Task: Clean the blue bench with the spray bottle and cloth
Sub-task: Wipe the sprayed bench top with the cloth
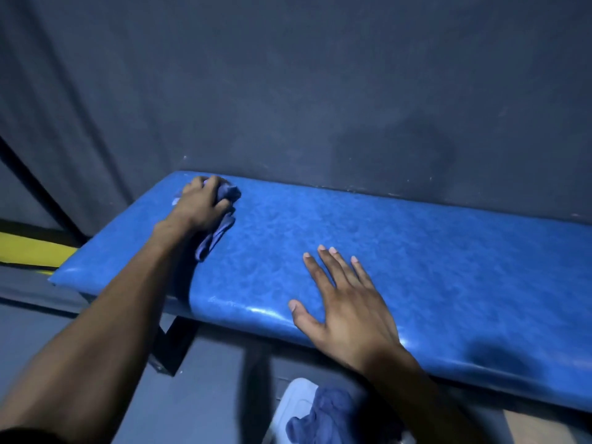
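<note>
Wiping stage: left hand [198,203] fingers clenched on cloth [221,222] at tabletop [416,251] far-left corner; right hand [346,302] flat, empty. Rest likely unwiped; spray bottle unseen.

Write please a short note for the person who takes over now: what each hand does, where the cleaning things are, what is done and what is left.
Left hand: closed on the cloth, pressing it on the far left end of the blue bench.
Right hand: empty, fingers spread flat on the middle of the seat near its front edge.
Spray bottle: not in view.
Done: cannot tell how much is wiped; the front edge shines, perhaps from wetness.
Left: probably wiping from the left end toward the right, which the cloth is nowhere near.
</note>
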